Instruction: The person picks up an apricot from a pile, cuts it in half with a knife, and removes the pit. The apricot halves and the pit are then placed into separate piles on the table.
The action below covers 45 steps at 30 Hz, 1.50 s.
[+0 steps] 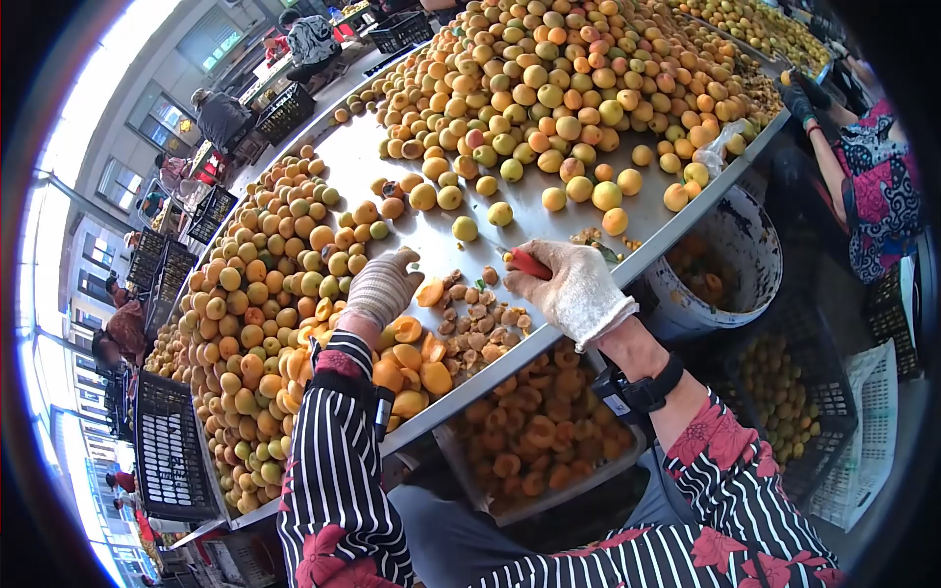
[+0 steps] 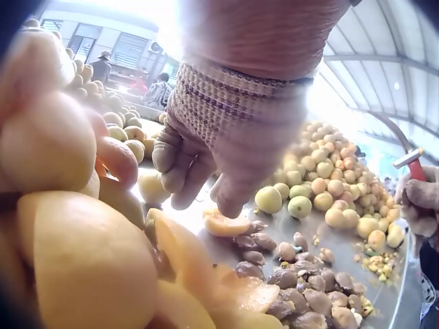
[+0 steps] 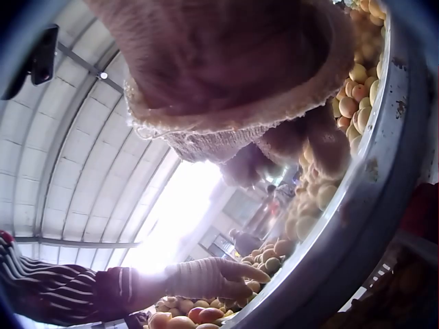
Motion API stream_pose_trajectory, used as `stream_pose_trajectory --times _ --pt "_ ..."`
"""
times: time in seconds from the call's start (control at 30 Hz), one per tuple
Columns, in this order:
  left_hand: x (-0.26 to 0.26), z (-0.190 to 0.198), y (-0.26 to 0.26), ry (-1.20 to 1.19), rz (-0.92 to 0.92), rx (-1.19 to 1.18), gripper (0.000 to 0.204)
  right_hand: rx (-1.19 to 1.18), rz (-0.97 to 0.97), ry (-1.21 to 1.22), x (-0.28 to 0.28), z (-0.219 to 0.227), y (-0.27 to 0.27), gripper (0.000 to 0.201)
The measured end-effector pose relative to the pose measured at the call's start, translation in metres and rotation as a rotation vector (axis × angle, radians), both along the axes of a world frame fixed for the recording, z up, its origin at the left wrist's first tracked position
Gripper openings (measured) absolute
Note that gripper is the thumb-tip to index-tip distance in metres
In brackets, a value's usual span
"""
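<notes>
My left hand (image 1: 382, 286), in a knitted glove, hovers over the metal table beside a pile of split apricots (image 1: 407, 363). Its fingers hang loosely with nothing visible between them. Just below the fingertips, in the left wrist view, lies an apricot half (image 2: 226, 223). A red-handled tool (image 1: 529, 263) is in the grip of my gloved right hand (image 1: 573, 286), near the table's front edge. The left wrist view shows its short metal end (image 2: 409, 158). Brown apricot pits (image 1: 480, 318) lie heaped between the hands.
Whole apricots (image 1: 529, 88) are piled high at the back and along the left (image 1: 245, 333). Under the table edge sits a bin of apricot halves (image 1: 534, 431). A white bucket (image 1: 750, 255) stands at the right, and a black crate (image 1: 174, 446) at the left. Another person (image 1: 872, 186) works at the right.
</notes>
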<state>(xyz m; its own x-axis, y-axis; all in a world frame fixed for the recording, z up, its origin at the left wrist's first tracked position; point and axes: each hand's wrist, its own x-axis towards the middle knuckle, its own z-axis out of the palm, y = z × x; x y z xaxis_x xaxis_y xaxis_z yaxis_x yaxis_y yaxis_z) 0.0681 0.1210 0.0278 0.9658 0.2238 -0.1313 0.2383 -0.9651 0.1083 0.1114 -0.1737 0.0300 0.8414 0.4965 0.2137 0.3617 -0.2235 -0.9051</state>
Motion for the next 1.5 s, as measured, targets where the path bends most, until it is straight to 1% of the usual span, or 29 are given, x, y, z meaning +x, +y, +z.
stream_pose_trajectory --times 0.03,0.1,0.17,0.23,0.3,0.37,0.43,0.47,0.57,0.6,0.7,0.73,0.77,0.83,0.87,0.93,0.97,1.0,1.03,1.07,1.1,1.17,1.2,1.23,1.3,1.37,1.4,1.43,1.5 --pt "0.005 -0.003 0.000 -0.104 0.024 -0.093 0.036 0.000 0.000 -0.002 -0.001 0.000 0.001 0.026" --pt "0.020 -0.007 -0.001 -0.087 0.045 -0.139 0.037 -0.036 0.044 -0.042 -0.002 0.001 0.001 0.029" --pt "0.035 -0.016 -0.005 -0.204 0.038 -0.235 0.032 -0.005 0.025 0.003 -0.002 0.004 0.001 0.029" --pt "0.049 -0.024 -0.011 -0.242 0.043 -0.157 0.029 -0.009 -0.110 0.040 0.001 0.007 0.001 0.030" --pt "0.060 -0.028 -0.016 -0.155 0.092 -0.119 0.030 -0.013 -0.151 -0.022 0.005 0.005 0.000 0.029" --pt "0.067 -0.036 -0.012 -0.206 0.064 -0.076 0.030 -0.092 -0.183 -0.065 0.006 0.007 -0.003 0.029" --pt "0.072 -0.047 -0.002 -0.377 0.155 -0.038 0.031 -0.030 -0.184 -0.087 0.007 0.004 -0.001 0.029" --pt "0.082 -0.053 0.009 -0.412 0.240 -0.118 0.031 -0.049 -0.186 -0.061 0.007 0.005 -0.002 0.029" --pt "0.101 -0.060 0.025 -0.612 0.173 -0.060 0.038 -0.048 -0.197 -0.014 0.009 0.004 0.000 0.029" --pt "0.111 -0.057 0.030 -0.720 -0.032 -0.042 0.044 -0.020 -0.189 0.003 0.010 0.002 0.000 0.028" --pt "0.132 -0.037 0.018 -0.355 -0.045 0.163 0.049 0.001 -0.199 0.052 0.010 -0.001 -0.003 0.028" --pt "0.142 -0.030 0.016 -0.161 -0.030 0.207 0.054 0.012 -0.180 0.049 0.009 0.000 -0.004 0.028" --pt "0.153 -0.044 0.030 -0.128 -0.040 0.227 0.055 0.022 -0.159 0.048 0.008 0.000 -0.005 0.028" --pt "0.168 -0.057 0.039 -0.044 0.178 0.180 0.055 0.016 -0.168 0.047 0.008 0.002 -0.005 0.027" --pt "0.143 -0.040 0.020 -0.162 0.216 0.128 0.057 0.053 -0.199 0.017 0.008 0.000 -0.005 0.025" --pt "0.132 -0.034 0.014 -0.194 0.299 0.049 0.061 0.181 -0.229 -0.007 0.008 -0.008 -0.001 0.020" --pt "0.126 -0.034 0.013 -0.184 0.345 0.048 0.061 0.189 -0.231 -0.004 0.007 -0.008 -0.001 0.020" --pt "0.123 -0.047 0.025 -0.182 0.344 0.056 0.061 0.212 -0.240 -0.046 0.006 -0.007 0.000 0.018" --pt "0.121 -0.060 0.037 -0.269 0.347 -0.211 0.065 0.236 -0.249 -0.090 0.005 -0.006 0.001 0.017" --pt "0.116 -0.063 0.041 -0.352 0.346 -0.481 0.070 0.329 -0.169 0.111 0.002 -0.006 0.002 0.015" --pt "0.105 -0.058 0.024 -0.497 0.459 -0.724 0.056 0.333 -0.168 0.116 -0.001 -0.004 0.002 0.015" --pt "0.076 -0.030 -0.008 -0.510 0.515 -1.366 0.039 0.459 -0.038 0.277 -0.006 0.001 0.002 0.014" --pt "0.061 -0.023 -0.029 -0.564 0.571 -1.570 0.035 0.533 0.020 0.419 -0.008 0.004 0.003 0.014" --pt "0.051 -0.024 -0.042 -0.583 0.621 -1.711 0.042 0.533 0.030 0.427 -0.011 0.007 0.004 0.014" --pt "0.018 -0.015 -0.076 -0.565 0.481 -1.926 0.047 0.550 0.139 0.522 -0.016 0.009 0.004 0.016" --pt "-0.011 -0.015 -0.103 -0.617 0.372 -2.032 0.053 0.501 0.135 0.494 -0.022 0.002 0.006 0.022" --pt "-0.024 -0.013 -0.110 -0.624 0.370 -2.105 0.059 0.465 0.137 0.404 -0.026 -0.001 0.008 0.022" --pt "-0.037 -0.008 -0.122 -0.698 0.379 -2.131 0.060 0.429 0.139 0.311 -0.030 -0.003 0.010 0.023" --pt "-0.053 -0.010 -0.130 -0.767 0.363 -2.041 0.056 0.492 0.155 0.330 -0.040 -0.002 0.013 0.023"
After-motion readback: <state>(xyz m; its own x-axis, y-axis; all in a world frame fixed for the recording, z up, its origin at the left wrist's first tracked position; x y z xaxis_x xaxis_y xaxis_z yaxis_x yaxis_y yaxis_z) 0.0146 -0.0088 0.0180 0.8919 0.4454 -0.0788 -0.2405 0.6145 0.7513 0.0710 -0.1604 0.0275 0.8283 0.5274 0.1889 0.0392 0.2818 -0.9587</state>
